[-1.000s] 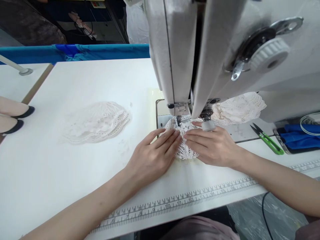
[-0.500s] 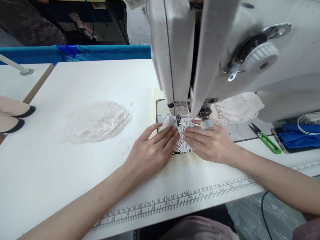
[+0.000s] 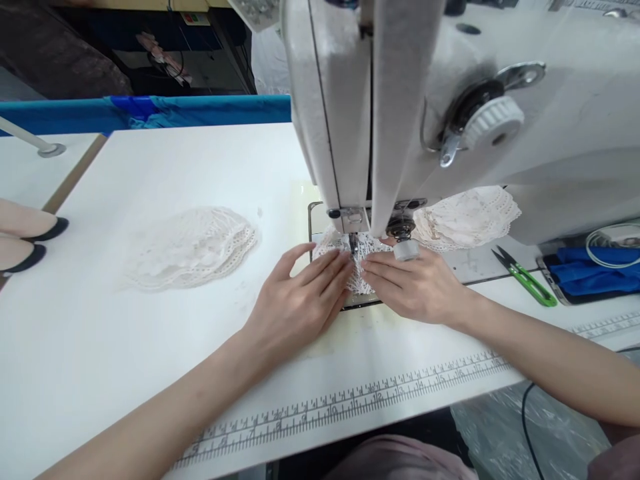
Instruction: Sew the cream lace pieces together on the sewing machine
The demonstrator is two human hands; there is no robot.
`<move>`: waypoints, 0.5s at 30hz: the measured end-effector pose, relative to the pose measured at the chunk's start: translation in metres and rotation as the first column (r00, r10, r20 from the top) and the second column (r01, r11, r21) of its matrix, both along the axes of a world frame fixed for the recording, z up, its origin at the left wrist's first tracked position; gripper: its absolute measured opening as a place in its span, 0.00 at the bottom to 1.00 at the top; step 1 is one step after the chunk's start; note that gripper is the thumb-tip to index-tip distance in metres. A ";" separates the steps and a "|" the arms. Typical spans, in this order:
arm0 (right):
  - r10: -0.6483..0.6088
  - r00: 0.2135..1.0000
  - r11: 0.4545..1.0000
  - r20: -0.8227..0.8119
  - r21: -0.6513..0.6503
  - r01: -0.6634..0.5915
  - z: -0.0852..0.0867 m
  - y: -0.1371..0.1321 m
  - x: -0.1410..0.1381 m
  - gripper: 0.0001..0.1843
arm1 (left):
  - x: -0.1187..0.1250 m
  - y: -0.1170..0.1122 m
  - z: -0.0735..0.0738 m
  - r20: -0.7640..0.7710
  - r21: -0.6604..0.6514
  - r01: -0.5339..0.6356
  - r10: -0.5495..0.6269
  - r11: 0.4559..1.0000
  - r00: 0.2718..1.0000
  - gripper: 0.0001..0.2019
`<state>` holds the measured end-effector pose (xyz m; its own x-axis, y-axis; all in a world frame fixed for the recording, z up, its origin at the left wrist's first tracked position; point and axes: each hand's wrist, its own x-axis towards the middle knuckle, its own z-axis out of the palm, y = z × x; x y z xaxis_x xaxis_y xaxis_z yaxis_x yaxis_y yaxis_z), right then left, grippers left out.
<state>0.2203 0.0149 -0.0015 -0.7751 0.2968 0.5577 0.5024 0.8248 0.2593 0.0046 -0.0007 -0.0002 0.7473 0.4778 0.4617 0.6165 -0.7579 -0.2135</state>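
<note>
A small piece of white lace (image 3: 361,277) lies under the presser foot (image 3: 353,244) of a white sewing machine (image 3: 400,113). My left hand (image 3: 300,303) lies flat on the lace's left side, fingers stretched toward the needle. My right hand (image 3: 413,287) presses flat on the lace's right side, fingers pointing left, just below a small white knob (image 3: 406,250). The fingertips of both hands nearly meet over the lace. Most of the lace is hidden beneath my fingers.
A stack of white lace pieces (image 3: 193,248) lies on the white table (image 3: 150,333) to the left. More lace (image 3: 467,217) sits behind the machine arm. Green thread snips (image 3: 525,283) and a blue cloth (image 3: 595,273) lie at right. A printed ruler (image 3: 360,403) runs along the front edge.
The lace has fed away from me under the presser foot, and both hands have slid forward with it. Less lace shows in front of my fingers.
</note>
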 end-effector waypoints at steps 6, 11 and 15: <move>0.001 1.000 1.000 -0.012 0.024 0.000 -0.002 -0.002 0.000 0.12 | 0.003 -0.010 0.000 0.007 0.021 -0.002 0.002 1.000 1.000 0.11; -0.016 1.000 1.000 -0.012 0.019 0.017 -0.002 0.002 0.001 0.11 | 0.004 -0.004 0.000 0.018 0.021 -0.008 0.008 1.000 1.000 0.11; -0.038 0.999 0.999 -0.003 -0.009 0.038 -0.002 0.006 0.000 0.11 | 0.004 0.005 -0.003 0.035 0.019 -0.027 0.026 0.999 0.999 0.11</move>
